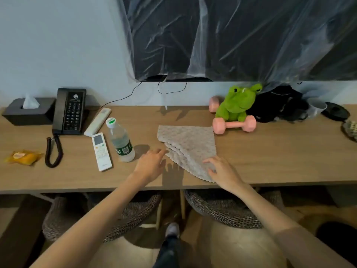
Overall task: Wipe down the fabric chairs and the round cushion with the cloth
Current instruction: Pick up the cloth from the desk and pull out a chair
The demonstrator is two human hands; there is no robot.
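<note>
A beige textured cloth [190,147] lies folded on the wooden desk [270,155], in front of me. My right hand [222,172] rests on the cloth's near corner with fingers spread flat. My left hand [151,164] reaches toward the cloth's left edge, fingers straight, fingertips just at the folded layers. Two woven fabric chairs stand tucked under the desk: the left chair [133,213] and the right chair [224,209]. I see no round cushion.
Left of the cloth stand a water bottle [121,140], two remotes [101,151], a black phone [70,111], a tissue box [29,111] and an orange packet [23,157]. Behind the cloth sit a green plush frog [236,103] and pink dumbbells [233,124]. My foot [172,230] shows below.
</note>
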